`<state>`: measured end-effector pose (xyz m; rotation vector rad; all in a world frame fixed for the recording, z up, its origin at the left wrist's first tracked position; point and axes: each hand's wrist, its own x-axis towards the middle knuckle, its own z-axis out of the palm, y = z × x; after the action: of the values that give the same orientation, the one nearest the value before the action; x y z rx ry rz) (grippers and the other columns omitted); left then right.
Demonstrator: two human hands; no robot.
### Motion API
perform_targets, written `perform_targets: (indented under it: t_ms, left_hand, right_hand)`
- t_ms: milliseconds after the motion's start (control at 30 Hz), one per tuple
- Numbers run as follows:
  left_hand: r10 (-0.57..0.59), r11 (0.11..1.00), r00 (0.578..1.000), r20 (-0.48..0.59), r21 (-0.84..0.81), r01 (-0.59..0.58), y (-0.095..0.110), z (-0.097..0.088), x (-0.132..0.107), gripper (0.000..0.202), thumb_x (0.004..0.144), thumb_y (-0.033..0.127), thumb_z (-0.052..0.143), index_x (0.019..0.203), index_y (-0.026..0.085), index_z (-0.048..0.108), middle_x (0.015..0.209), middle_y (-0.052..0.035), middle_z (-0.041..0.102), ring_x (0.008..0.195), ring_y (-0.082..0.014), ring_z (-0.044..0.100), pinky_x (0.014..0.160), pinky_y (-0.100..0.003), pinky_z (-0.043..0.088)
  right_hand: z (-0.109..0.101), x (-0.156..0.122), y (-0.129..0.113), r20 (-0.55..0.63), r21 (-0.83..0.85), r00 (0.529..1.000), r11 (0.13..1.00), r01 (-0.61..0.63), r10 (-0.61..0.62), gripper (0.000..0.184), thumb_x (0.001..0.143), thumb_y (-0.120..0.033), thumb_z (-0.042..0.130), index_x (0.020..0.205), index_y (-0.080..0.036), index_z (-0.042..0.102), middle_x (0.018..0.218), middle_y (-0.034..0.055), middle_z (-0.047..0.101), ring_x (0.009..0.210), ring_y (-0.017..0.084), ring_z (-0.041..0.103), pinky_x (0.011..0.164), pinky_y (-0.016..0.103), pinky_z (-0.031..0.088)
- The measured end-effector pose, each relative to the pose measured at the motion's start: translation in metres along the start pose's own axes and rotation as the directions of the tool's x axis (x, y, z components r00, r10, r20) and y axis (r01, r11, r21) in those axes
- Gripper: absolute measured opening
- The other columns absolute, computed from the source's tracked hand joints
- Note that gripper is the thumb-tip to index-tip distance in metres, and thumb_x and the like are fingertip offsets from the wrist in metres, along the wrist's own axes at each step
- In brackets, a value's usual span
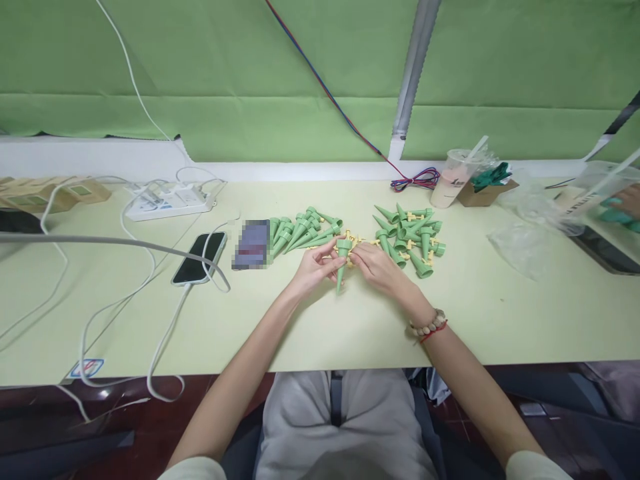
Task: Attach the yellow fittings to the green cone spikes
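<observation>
Green plastic is showing between the two hands: a spike [343,248] is pointing downward, its wide capped end up, over the middle of the table [320,340]. The left hand [315,268] is gripping it from the side, thumb across the front, presumably so that the cap is standing free for the other hand. The right hand [376,267] is bringing its bent fingers together just beside the cap; whether they are pinching a small part or only touching the spike, I cannot tell. Small yellow pieces [349,235] are lying just behind the hands, seemingly placed there to be within easy reach.

On the left, a group of green spikes [299,230] is lying mostly with the caps facing away, roughly lined up. On the right, a looser heap [410,230] is pointing every which way, with yellow bits showing among it; the gap between the two is probably keeping them from mixing.

Farther left, a blurred-out flat object [251,245] is resting near the lined-up group, and beyond it a phone [200,259] is lying with a white cable plugged in, likely for charging. Behind that, a power strip [170,202] is carrying several plugs. At the back right, a drink cup [451,179] with a straw is standing beside a cardboard box [485,193], perhaps set there to be clear of the elbows. At the far right edge, another person's hand [629,199] is partly showing.
</observation>
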<state>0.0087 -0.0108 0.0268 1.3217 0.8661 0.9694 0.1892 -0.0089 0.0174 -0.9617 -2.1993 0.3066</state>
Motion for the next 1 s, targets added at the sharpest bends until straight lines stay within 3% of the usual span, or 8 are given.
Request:
perform_targets:
  t_ms: [133,267,367,500,633,767,867,1000]
  left_hand:
    - [0.044,0.996,0.999,0.01,0.075,-0.045,0.003,-0.001,-0.001,0.066,0.067,0.038,0.075,0.128,0.022,0.057,0.073,0.0025,0.049,0.058,-0.0089,0.056,0.049,-0.019,0.048]
    - [0.102,0.988,0.995,0.005,0.114,-0.102,0.004,-0.002,0.0,0.061,0.068,0.037,0.074,0.126,0.024,0.059,0.072,0.0026,0.046,0.06,-0.009,0.055,0.051,-0.018,0.047]
    - [0.128,0.984,0.992,0.005,0.128,-0.128,0.004,-0.003,0.0,0.058,0.07,0.035,0.072,0.125,0.024,0.059,0.07,0.0026,0.046,0.059,-0.0092,0.054,0.052,-0.019,0.047]
    - [0.139,0.983,0.99,-0.003,0.123,-0.138,0.003,-0.001,-0.001,0.058,0.07,0.036,0.072,0.125,0.024,0.06,0.07,0.0022,0.047,0.061,-0.0096,0.053,0.054,-0.02,0.048]
    - [0.121,0.992,0.991,-0.055,0.042,-0.119,0.0,0.004,0.0,0.066,0.069,0.04,0.072,0.131,0.025,0.054,0.075,0.0008,0.05,0.066,-0.0121,0.057,0.054,-0.021,0.05]
    - [0.106,0.992,0.982,-0.155,-0.045,-0.114,-0.001,0.005,0.002,0.069,0.067,0.042,0.074,0.131,0.026,0.053,0.076,0.0019,0.048,0.062,-0.0101,0.056,0.054,-0.022,0.053]
    - [0.095,0.991,0.982,-0.164,-0.076,-0.109,-0.002,0.003,0.003,0.067,0.067,0.043,0.074,0.128,0.023,0.056,0.074,0.0019,0.049,0.059,-0.0099,0.056,0.052,-0.023,0.053]
    - [0.072,0.992,0.989,-0.127,-0.095,-0.085,-0.004,0.001,0.002,0.064,0.065,0.042,0.076,0.123,0.02,0.06,0.071,0.0023,0.049,0.058,-0.0102,0.057,0.052,-0.025,0.055]
  right_hand:
    - [0.005,-0.002,-0.009,-0.003,0.248,0.989,0.958,-0.141,0.146,0.049,0.097,-0.05,0.022,0.061,-0.022,0.038,0.058,-0.0003,0.044,0.057,0.014,0.044,0.061,0.029,0.039]
    - [0.01,-0.002,-0.015,0.056,0.511,0.954,0.812,-0.282,0.296,0.056,0.091,-0.065,0.026,0.056,-0.022,0.034,0.053,-0.0028,0.034,0.049,0.011,0.035,0.051,0.027,0.034]
    - [0.015,-0.001,-0.015,0.103,0.643,0.939,0.698,-0.315,0.328,0.058,0.085,-0.072,0.03,0.057,-0.022,0.035,0.053,-0.0031,0.034,0.047,0.011,0.035,0.047,0.026,0.034]
    - [0.018,0.001,-0.014,0.119,0.686,0.932,0.65,-0.327,0.343,0.059,0.082,-0.076,0.031,0.056,-0.023,0.033,0.052,-0.0038,0.032,0.045,0.01,0.035,0.044,0.026,0.034]
    - [0.015,0.003,-0.012,0.041,0.64,0.948,0.721,-0.267,0.315,0.062,0.084,-0.074,0.027,0.055,-0.021,0.041,0.052,-0.0017,0.042,0.05,0.012,0.046,0.053,0.027,0.041]
    - [0.008,0.004,-0.009,-0.17,0.508,0.934,0.84,-0.189,0.313,0.043,0.08,-0.063,0.053,0.083,-0.02,0.058,0.067,-0.0002,0.06,0.062,0.014,0.058,0.059,0.026,0.046]
    - [0.007,0.003,-0.004,-0.333,0.341,0.922,0.937,-0.076,0.196,0.035,0.077,-0.047,0.068,0.1,-0.022,0.062,0.084,0.0031,0.068,0.07,0.016,0.062,0.064,0.028,0.049]
    - [0.009,0.0,0.004,-0.414,0.122,0.91,0.992,0.044,0.01,0.016,0.084,-0.034,0.063,0.094,-0.023,0.068,0.085,0.0059,0.07,0.073,0.018,0.063,0.07,0.033,0.049]
